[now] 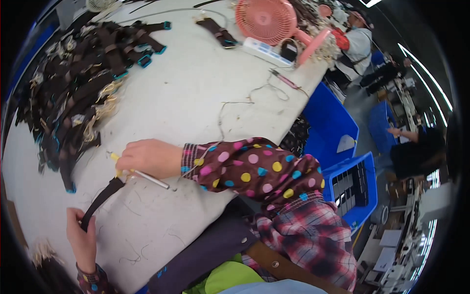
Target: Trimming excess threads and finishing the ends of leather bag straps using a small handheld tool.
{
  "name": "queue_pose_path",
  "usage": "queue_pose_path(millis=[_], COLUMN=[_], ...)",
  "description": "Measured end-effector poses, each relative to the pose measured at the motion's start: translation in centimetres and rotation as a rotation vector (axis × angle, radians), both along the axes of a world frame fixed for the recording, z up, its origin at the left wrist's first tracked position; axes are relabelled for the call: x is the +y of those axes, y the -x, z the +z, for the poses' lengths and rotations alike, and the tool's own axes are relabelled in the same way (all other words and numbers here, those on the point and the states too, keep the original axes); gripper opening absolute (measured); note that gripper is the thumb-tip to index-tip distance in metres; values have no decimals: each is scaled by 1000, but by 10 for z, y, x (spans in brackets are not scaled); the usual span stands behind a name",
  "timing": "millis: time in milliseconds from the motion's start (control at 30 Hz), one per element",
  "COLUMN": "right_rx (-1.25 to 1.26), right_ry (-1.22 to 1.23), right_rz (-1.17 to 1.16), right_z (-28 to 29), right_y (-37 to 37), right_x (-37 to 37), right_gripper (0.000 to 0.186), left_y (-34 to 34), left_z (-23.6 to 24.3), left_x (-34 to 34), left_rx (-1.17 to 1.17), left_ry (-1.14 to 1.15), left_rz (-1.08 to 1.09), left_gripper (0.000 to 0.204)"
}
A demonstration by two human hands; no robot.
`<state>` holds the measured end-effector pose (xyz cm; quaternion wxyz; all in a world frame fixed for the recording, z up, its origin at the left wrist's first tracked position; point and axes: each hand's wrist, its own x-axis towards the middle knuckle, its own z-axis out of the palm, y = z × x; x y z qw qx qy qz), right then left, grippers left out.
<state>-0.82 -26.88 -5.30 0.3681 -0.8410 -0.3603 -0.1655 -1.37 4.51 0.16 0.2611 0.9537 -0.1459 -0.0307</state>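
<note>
My left hand (81, 242) is closed on the lower end of a dark fabric strap (104, 198), pinching it between thumb and fingers. The strap runs up and right to my right hand (149, 158), where pale threads show at its end. My right hand is closed round a slim tool with a silver rod (152, 181) and a yellow part (115, 157); its exact kind I cannot make out. The rod sticks out below my palm, pointing right. My right fingers lie close to the strap's threaded end, but whether they grip it is hidden.
A large heap of dark straps with teal-edged buckles (73, 88) covers the table's left. At the back stand a pink fan (267, 22), a white power strip (268, 53) and a pink pen-like tool (285, 79). Blue bins (333, 122) stand right of the table; other people are beyond.
</note>
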Motion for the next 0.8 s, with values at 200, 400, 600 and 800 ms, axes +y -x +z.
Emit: queue_pose_path(millis=[200,400,600,800], right_rx=[6,32,40,59], right_ry=[104,195,93,64], right_rz=[-35,-63,-39,16], right_z=[4,15,7,14], right_y=[3,12,7,5], right_x=[-4,-7,5,10], right_gripper=[20,20,21,23], left_y=[10,30,25,34], left_z=[-14,2,51,134], left_x=[-3,-13,-41,-118], left_rx=[-588,-357,-107,244], left_ry=[-403,-338,155,907], left_rz=[-413,-416,-511,-1171], left_gripper=[30,27,13,18])
